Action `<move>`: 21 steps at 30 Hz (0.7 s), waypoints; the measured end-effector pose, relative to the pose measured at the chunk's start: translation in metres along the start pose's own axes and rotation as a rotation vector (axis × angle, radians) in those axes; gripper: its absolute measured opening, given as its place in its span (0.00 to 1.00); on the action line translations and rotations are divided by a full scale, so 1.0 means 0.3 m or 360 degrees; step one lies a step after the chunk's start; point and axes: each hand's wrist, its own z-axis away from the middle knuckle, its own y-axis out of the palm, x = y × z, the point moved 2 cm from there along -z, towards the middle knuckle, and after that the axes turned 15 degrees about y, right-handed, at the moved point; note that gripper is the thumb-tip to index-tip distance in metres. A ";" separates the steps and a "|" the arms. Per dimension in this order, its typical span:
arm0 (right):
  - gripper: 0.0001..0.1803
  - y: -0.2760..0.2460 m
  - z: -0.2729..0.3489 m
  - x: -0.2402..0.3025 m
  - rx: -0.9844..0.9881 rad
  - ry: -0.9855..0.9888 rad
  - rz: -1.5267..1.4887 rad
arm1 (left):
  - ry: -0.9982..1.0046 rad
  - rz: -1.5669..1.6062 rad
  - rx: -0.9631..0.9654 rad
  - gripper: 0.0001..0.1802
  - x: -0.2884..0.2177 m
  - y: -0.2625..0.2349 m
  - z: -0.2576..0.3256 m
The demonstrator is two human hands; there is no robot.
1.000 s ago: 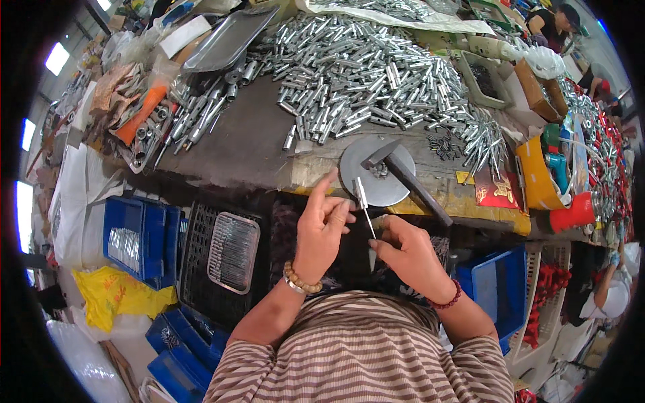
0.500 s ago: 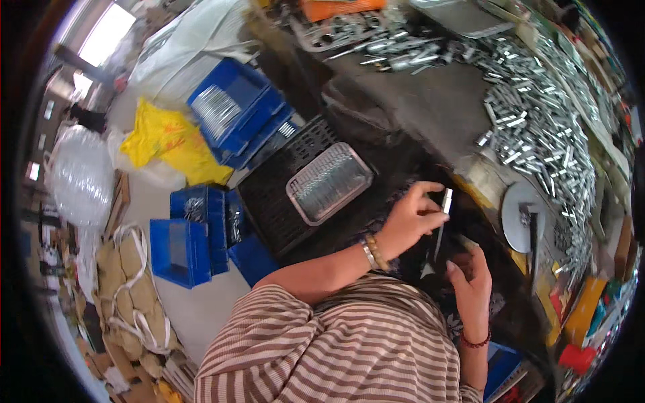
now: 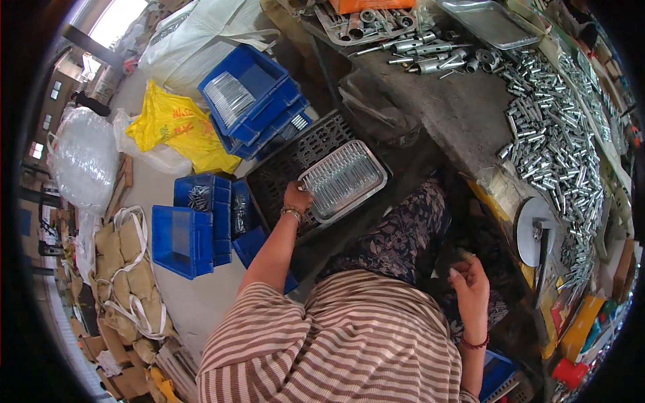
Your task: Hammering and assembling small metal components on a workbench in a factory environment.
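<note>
My left hand (image 3: 297,196) is at the left rim of a silver metal tray (image 3: 377,183) filled with rows of slim shiny metal pieces (image 3: 342,178). Its fingers are curled together, and what is in them is too small to make out. Under the tray is a black slatted plastic crate (image 3: 282,161). My right hand (image 3: 471,285) is raised over my dark patterned trousers (image 3: 396,235), thumb and fingers drawn together. Whatever those fingers hold, if anything, cannot be made out.
Blue bins (image 3: 181,242) stand left of the crate, with more stacked bins (image 3: 259,87) beyond it. On the workbench (image 3: 443,101) at the right lies a large heap of metal tubes (image 3: 551,141). A round metal disc (image 3: 527,228) sits at its near edge, beside a yellow strip.
My left hand has moved left from near my right hand to the tray's rim. The bright metal piece in its fingers no longer shows. My right hand has hardly moved.
</note>
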 end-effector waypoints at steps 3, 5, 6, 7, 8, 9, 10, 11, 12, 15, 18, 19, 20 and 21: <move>0.22 0.003 0.000 -0.002 -0.0051 0.0035 0.0022 | -0.0061 0.0112 0.0010 0.28 0.014 0.049 -0.052; 0.21 0.000 0.000 -0.015 -0.0142 0.0055 0.0011 | -0.0108 0.0179 0.0070 0.25 0.024 0.104 -0.097; 0.21 0.000 0.000 -0.006 -0.0135 0.0054 0.0019 | -0.0184 0.0375 0.0118 0.24 0.072 0.106 -0.127; 0.21 0.000 -0.002 0.005 -0.0106 0.0073 0.0045 | -0.0257 0.0568 0.0156 0.23 0.132 0.095 -0.159; 0.20 0.006 -0.004 0.019 -0.0020 0.0065 0.0057 | -0.0248 0.0551 0.0080 0.23 0.229 0.060 -0.184; 0.20 0.008 -0.006 0.026 0.0063 0.0021 0.0028 | -0.0346 0.1007 0.0248 0.23 0.310 -0.026 -0.200; 0.20 -0.006 -0.010 0.016 0.0132 -0.0016 -0.0012 | -0.0408 0.1435 0.0447 0.23 0.339 -0.241 -0.256; 0.19 -0.005 -0.011 -0.004 -0.0008 0.0041 0.0052 | -0.0464 0.1486 0.0584 0.23 0.282 0.066 -0.216; 0.19 -0.021 -0.003 -0.025 -0.0154 0.0097 0.0054 | 0.0028 0.0290 0.0308 0.23 0.160 0.179 -0.209; 0.18 -0.022 0.014 -0.017 -0.0164 0.0113 0.0043 | 0.0519 -0.0748 -0.0059 0.23 -0.064 0.119 -0.089; 0.18 0.000 0.007 0.008 0.0016 -0.0023 0.0036 | 0.0998 -0.0532 -0.0428 0.17 -0.134 -0.036 -0.050; 0.18 -0.015 0.004 -0.008 -0.0056 -0.0070 0.0095 | 0.1060 -0.0359 -0.0434 0.15 -0.276 0.048 -0.044; 0.19 -0.037 0.010 -0.022 -0.0134 -0.0104 0.0150 | 0.1115 -0.0185 -0.0423 0.13 -0.461 0.124 0.005; 0.19 -0.039 0.027 0.005 -0.0146 -0.0130 0.0129 | 0.1163 -0.0154 -0.0378 0.13 -0.597 0.149 0.047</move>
